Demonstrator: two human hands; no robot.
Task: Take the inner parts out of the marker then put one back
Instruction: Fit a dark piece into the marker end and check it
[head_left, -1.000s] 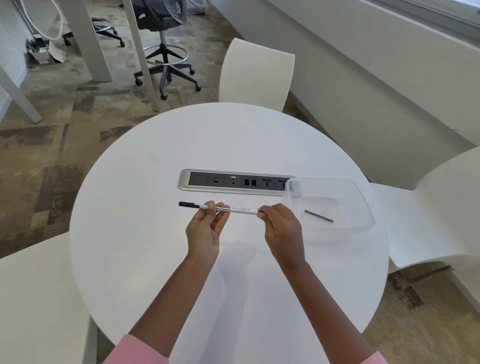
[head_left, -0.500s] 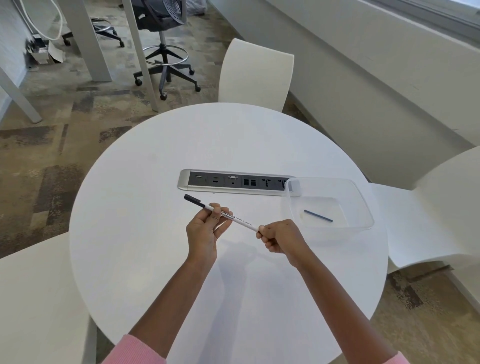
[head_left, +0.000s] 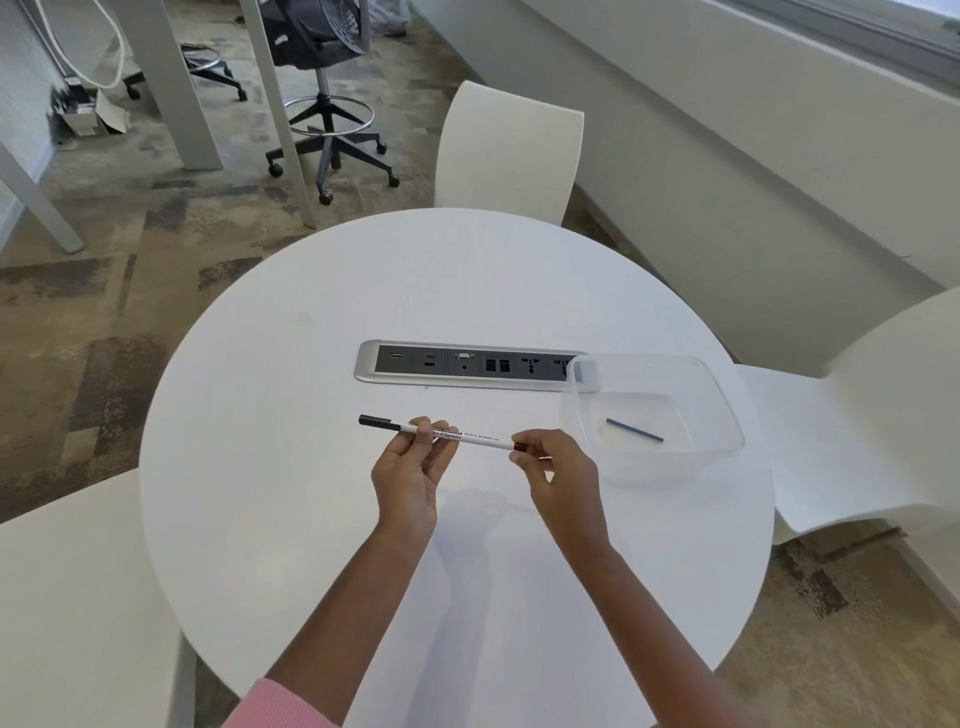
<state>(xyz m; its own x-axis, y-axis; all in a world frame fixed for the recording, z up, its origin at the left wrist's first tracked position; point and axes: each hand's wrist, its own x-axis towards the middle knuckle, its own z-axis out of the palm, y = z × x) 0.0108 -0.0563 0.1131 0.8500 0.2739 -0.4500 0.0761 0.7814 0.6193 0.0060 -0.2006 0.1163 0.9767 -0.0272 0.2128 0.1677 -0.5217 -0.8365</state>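
A thin white marker (head_left: 480, 439) with a black cap at its left end is held almost level above the round white table (head_left: 291, 519). My left hand (head_left: 410, 473) pinches the barrel near its middle, palm turned up. My right hand (head_left: 558, 475) pinches the dark right end of the marker with fingertips and thumb. A thin dark blue inner rod (head_left: 634, 430) lies alone on the bottom of a clear plastic container (head_left: 727, 415) at the right of the table.
A silver socket strip (head_left: 457, 382) is set into the table behind the marker, its right end under the container's corner. White chairs stand at the far side (head_left: 509, 150), at the right (head_left: 857, 441) and at the near left (head_left: 67, 597).
The marker went from level to tilted with its right end low, and is now back near level. My right hand rose again and now pinches the marker's end with its fingertips.
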